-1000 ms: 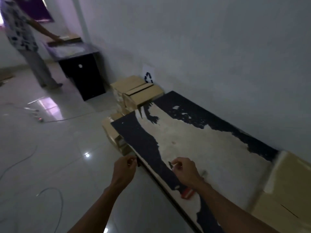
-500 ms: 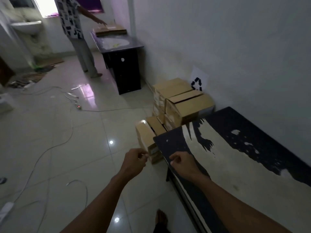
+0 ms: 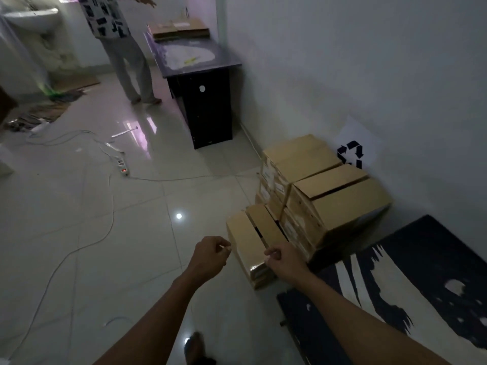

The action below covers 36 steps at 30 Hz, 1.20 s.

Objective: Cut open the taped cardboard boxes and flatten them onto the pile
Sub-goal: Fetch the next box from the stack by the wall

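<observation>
You can read no words or numbers anywhere. The one clear sign is a black recycling symbol of three chasing arrows on a white sheet (image 3: 356,146) leaning against the wall behind the stacked cardboard boxes (image 3: 324,191). The white labels (image 3: 279,190) stuck on the box sides facing you carry print too small and blurred to make out.
</observation>
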Tool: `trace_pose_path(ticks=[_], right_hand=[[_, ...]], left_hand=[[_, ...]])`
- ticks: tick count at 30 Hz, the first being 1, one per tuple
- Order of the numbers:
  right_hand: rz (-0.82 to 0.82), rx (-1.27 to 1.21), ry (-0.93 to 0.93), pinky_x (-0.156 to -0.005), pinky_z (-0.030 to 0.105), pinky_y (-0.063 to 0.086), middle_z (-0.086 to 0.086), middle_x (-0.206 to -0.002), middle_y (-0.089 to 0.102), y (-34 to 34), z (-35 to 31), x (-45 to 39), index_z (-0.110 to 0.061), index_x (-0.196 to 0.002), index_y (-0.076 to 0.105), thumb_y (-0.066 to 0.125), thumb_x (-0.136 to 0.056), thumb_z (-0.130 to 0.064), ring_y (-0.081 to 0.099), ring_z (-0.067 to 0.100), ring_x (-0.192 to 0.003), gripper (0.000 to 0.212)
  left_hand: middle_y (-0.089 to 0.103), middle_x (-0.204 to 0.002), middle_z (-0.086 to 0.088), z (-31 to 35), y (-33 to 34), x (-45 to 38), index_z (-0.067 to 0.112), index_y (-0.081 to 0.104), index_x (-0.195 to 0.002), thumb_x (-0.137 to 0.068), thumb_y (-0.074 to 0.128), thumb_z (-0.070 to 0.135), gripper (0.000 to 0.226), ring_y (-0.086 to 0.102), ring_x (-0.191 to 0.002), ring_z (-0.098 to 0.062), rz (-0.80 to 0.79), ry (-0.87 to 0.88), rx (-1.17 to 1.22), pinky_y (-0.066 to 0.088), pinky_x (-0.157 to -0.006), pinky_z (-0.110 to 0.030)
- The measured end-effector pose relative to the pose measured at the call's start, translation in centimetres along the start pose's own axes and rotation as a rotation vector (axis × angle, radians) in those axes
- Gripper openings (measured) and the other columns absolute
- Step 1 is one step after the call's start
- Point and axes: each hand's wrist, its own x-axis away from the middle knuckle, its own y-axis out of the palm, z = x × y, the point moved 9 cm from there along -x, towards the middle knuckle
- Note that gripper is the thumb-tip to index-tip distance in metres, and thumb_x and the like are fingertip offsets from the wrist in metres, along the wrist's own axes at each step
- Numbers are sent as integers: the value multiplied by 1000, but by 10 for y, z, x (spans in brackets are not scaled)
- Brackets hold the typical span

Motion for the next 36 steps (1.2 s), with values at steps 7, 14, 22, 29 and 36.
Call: trace_pose_path(ticks=[7, 14, 22, 29, 36], right_hand=[[55, -87, 201, -83, 29, 51, 3, -104, 59, 21, -20, -106, -10, -114, 66, 65, -88, -9, 61, 22, -104, 25], [148, -252, 448, -77, 25, 50, 2, -98, 60, 51, -32, -151, -13, -105, 67, 65, -87, -7, 63, 22, -99, 20], [271, -448, 732, -74, 25, 49, 5, -91, 66, 94, 18, -178, -20, -94, 67, 66, -78, -6, 65, 23, -89, 21], [383, -601, 959, -52, 16, 37, 6, -99, 64, 146, 117, -217, -16, -112, 65, 64, -84, -12, 59, 16, -75, 28], [470, -724, 1162, -81, 25, 40, 12, -141, 50, 220, 246, -265, -15, -145, 39, 73, -87, -29, 54, 29, -119, 69]], left_hand=[[71, -98, -10, -12, -33, -142, 5, 67, -120, -99, 57, 16, 26, 70, -81, -19, -133, 46, -71, 52, -72, -24], [70, -101, -10, -30, -51, -239, 6, 67, -119, -98, 59, 19, 26, 70, -89, -22, -351, 65, -190, 57, -82, -34], [66, -89, -4, -68, -17, -318, 7, 65, -123, -95, 62, 18, 31, 68, -96, -27, -508, -11, -286, 53, -91, -34], [60, -72, 9, -127, 63, -389, 6, 60, -126, -95, 62, 14, 32, 64, -92, -24, -588, -30, -385, 50, -89, -30], [52, -138, -23, -220, 175, -492, 0, 40, -144, -87, 75, 22, 71, 52, -125, -37, -527, -11, -495, 41, -106, -43]])
